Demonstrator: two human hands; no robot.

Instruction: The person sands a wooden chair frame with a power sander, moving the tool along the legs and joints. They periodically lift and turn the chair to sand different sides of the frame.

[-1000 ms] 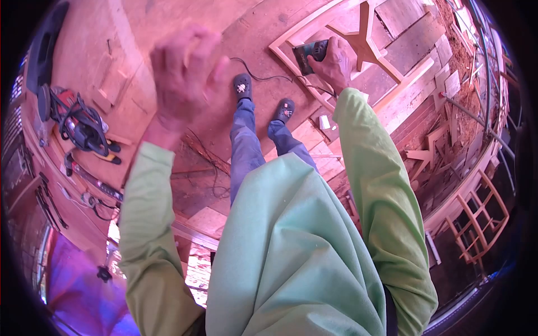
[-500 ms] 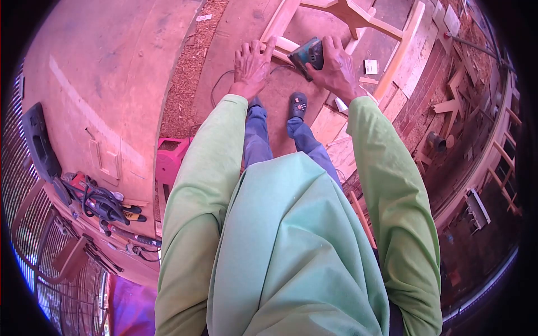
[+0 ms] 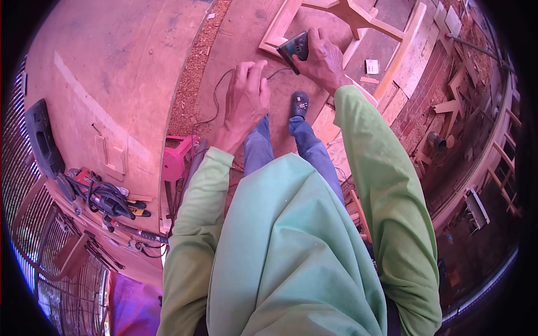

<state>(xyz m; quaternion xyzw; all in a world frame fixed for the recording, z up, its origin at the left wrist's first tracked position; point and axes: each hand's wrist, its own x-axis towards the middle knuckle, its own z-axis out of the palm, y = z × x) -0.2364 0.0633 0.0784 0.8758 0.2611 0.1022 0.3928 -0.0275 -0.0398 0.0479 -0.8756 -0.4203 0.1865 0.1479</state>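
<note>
In the head view my right hand [image 3: 323, 60] grips a teal and black electric sander [image 3: 295, 49], which is tilted with its flat pad facing left. The sander overlaps the near left corner of a pale wooden frame [image 3: 272, 41] that has a curved cross-piece. My left hand [image 3: 245, 96] is off the wood, raised over the floor in front of my legs, fingers loosely bent with nothing visible in them. A thin dark cord [image 3: 214, 101] curves across the floor behind this hand towards the sander.
A large plywood bench top [image 3: 112, 61] lies left, bearing a corded red and black power tool [image 3: 103, 193] and a dark case [image 3: 42, 137]. A pink stool [image 3: 178, 159] stands beside it. Wood offcuts [image 3: 448, 106] are piled right; a small white card [image 3: 371, 66] lies near the frame.
My left hand has left the wooden frame and drawn back towards me, fingers now bent. My right hand has shifted the sander left and slightly away from me, turning it.
</note>
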